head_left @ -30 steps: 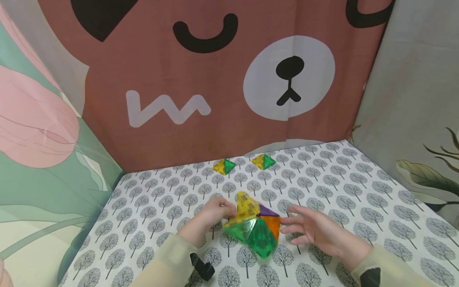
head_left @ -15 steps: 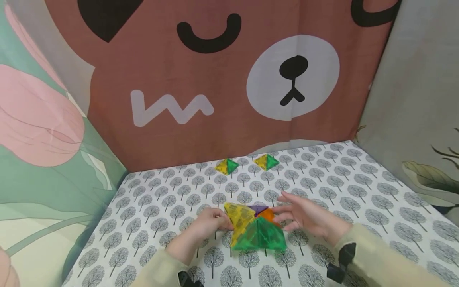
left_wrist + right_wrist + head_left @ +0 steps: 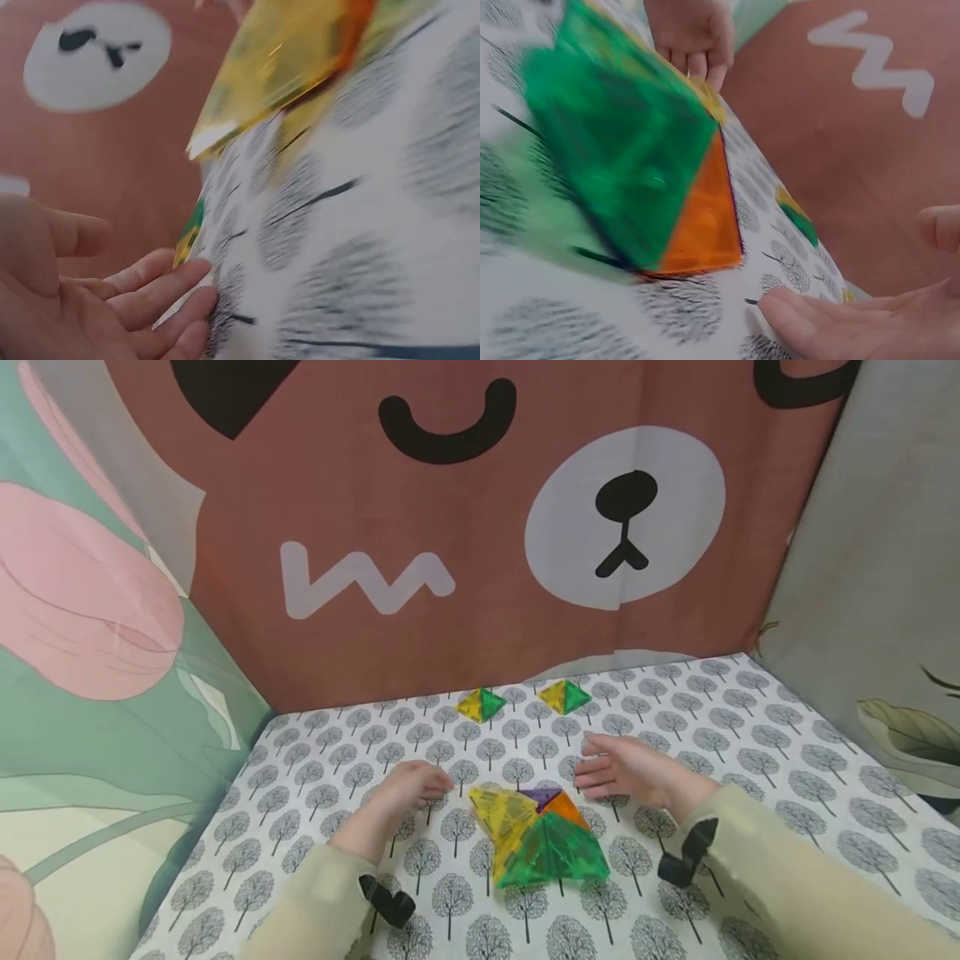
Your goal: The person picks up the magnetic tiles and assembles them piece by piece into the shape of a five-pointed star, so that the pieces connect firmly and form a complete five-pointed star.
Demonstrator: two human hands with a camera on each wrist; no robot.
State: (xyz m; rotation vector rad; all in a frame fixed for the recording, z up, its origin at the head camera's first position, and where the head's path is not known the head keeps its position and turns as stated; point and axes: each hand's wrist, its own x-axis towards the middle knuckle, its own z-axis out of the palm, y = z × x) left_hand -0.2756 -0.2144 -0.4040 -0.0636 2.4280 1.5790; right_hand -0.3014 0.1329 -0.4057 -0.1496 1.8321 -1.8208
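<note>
A low peaked shape of translucent tiles (image 3: 551, 852) sits on the tree-print cloth, with green sides toward me, yellow on the left, and orange and purple at the right and back. My left hand (image 3: 408, 789) is off its left side, apart from it, holding nothing; in the left wrist view its fingers (image 3: 150, 300) are loosely extended. My right hand (image 3: 637, 768) hovers beyond the shape's back right, fingers relaxed and free of it. In the right wrist view, the green and orange tiles (image 3: 630, 157) show close up, slightly blurred.
Two small yellow-and-green pyramids, a left one (image 3: 481, 705) and a right one (image 3: 565, 696), stand near the back edge of the cloth (image 3: 315, 877). Behind rises a brown bear-print curtain (image 3: 360, 652); printed fabric hangs at both sides.
The tile shape has been turned and set down, its yellow part now on the left. My left hand has let go and drawn back left; my right hand has moved away toward the back.
</note>
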